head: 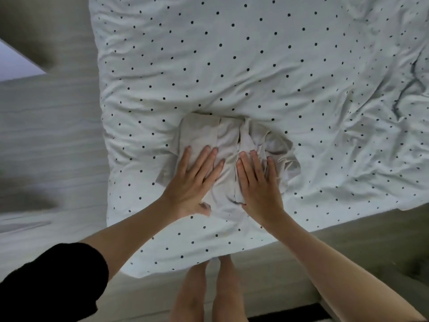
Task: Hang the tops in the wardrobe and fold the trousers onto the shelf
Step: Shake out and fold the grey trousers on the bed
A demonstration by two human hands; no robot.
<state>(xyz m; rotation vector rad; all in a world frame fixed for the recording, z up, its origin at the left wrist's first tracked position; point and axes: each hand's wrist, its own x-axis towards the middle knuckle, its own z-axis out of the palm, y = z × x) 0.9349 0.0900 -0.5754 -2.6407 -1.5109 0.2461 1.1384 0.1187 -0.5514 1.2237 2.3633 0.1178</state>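
A pair of pale beige trousers (228, 135), folded into a small bundle, lies on the white dotted duvet (255, 54) near the bed's front edge. Both hands lie flat on the bundle with straight fingers. My left hand (192, 182) presses its left half. My right hand (257, 184) presses its right half, where the cloth is more crumpled. No tops, wardrobe or shelf are in view.
The duvet covers most of the view and is rumpled at the right (399, 101). The bed's grey edge (348, 247) runs along the bottom right. Pale floor (46, 135) lies to the left. My bare legs (209, 293) stand against the bed's front.
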